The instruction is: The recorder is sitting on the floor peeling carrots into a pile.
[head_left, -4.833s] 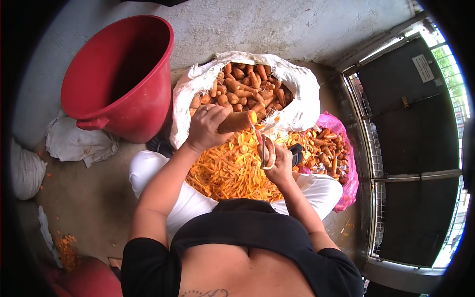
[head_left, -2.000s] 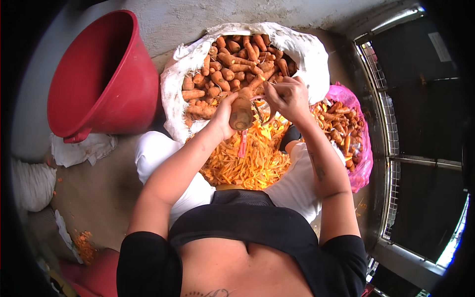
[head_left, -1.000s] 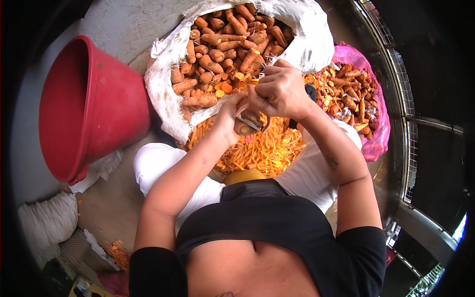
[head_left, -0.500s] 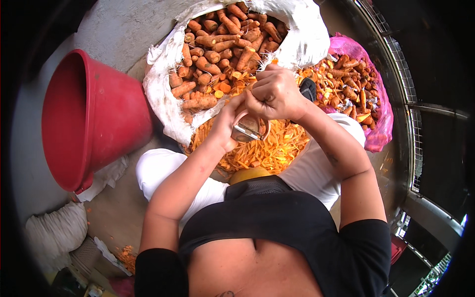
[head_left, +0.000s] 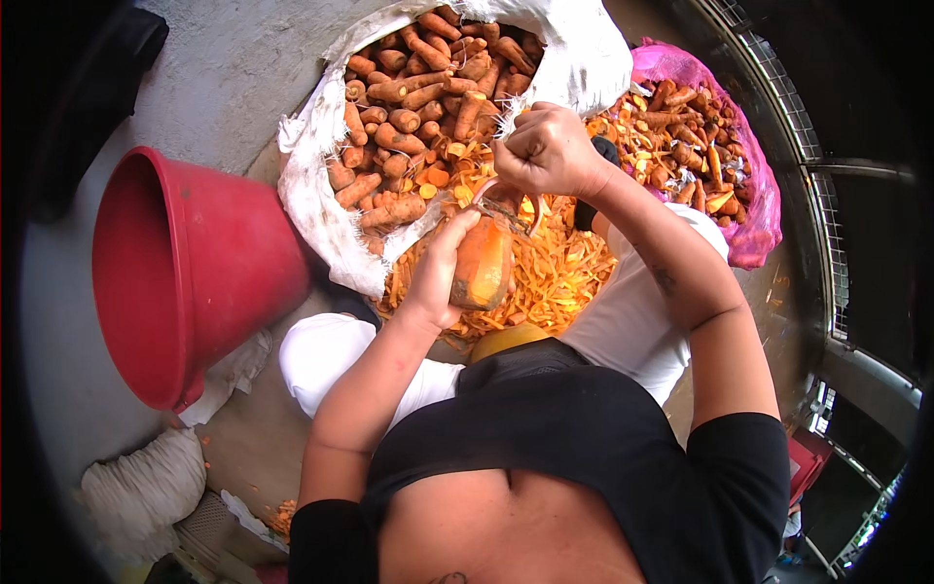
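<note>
Peeling is the work seen in hand: a thick carrot [head_left: 482, 265] is gripped in the left hand [head_left: 443, 273], held over the heap of orange peelings [head_left: 555, 277] between the knees, while a peeler [head_left: 506, 206] is pinched in the right hand [head_left: 547, 151] and laid against the carrot's upper end. For a clean strip, the blade would best be kept flat on the surface and drawn along the full length with light, even pressure; the carrot would best be turned a little after each pass so that no skin is missed, and the left fingertips kept behind the blade's path. The left hand is closed around the lower half of the carrot, thumb along its side, with the forearm raised from the lower left and the wrist bent inward. The right hand is curled shut on the peeler's handle, knuckles upward, the elbow lifted out to the right and the wrist cocked downward over the carrot's tip. Just beyond the hands, an open white sack [head_left: 321, 195] of unpeeled carrots is seen, with a pink bag [head_left: 754, 229] of carrots to the right and a red bucket [head_left: 185, 273] tipped on its side to the left.
</note>
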A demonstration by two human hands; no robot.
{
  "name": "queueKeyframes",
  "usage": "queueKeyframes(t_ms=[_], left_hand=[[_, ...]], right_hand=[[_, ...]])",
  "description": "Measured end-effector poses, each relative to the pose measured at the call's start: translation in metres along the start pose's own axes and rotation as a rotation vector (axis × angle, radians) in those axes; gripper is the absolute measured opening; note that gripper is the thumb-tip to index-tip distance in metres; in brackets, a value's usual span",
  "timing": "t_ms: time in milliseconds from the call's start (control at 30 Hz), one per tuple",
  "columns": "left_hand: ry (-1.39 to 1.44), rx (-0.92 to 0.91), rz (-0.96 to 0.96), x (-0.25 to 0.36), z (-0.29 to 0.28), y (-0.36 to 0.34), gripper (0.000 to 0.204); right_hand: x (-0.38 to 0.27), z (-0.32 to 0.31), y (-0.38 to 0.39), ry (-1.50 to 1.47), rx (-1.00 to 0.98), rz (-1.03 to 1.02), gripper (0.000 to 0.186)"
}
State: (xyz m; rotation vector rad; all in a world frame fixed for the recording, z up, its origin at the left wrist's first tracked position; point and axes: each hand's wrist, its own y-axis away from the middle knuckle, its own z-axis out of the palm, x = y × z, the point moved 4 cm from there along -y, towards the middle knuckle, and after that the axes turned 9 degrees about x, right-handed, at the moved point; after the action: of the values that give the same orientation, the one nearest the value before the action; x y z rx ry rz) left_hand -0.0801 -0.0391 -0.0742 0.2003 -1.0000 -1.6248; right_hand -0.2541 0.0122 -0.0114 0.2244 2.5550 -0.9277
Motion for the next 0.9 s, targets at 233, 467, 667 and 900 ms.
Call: queueKeyframes(t_ms=[233, 467, 667, 900], left_hand=[[-0.066, -0.141, 0.038, 0.008, 0.007, 0.021, 0.040], [-0.468, -0.137, 0.442, 0.028, 0.009, 0.039, 0.055], [-0.442, 0.151, 0.417, 0.038, -0.021, -0.002, 0.043], [0.147, 0.087, 0.164, 0.035, -0.018, -0.014, 0.036]], right_hand=[[0.027, -0.004, 0.004, 0.037, -0.017, 0.203, 0.034], [0.075, -0.015, 0.013, 0.445, -0.170, 0.468, 0.037], [0.042, -0.010, -0.006, 0.224, -0.031, 0.468, 0.037], [-0.021, 0.006, -0.017, 0.003, 0.070, 0.000, 0.028]])
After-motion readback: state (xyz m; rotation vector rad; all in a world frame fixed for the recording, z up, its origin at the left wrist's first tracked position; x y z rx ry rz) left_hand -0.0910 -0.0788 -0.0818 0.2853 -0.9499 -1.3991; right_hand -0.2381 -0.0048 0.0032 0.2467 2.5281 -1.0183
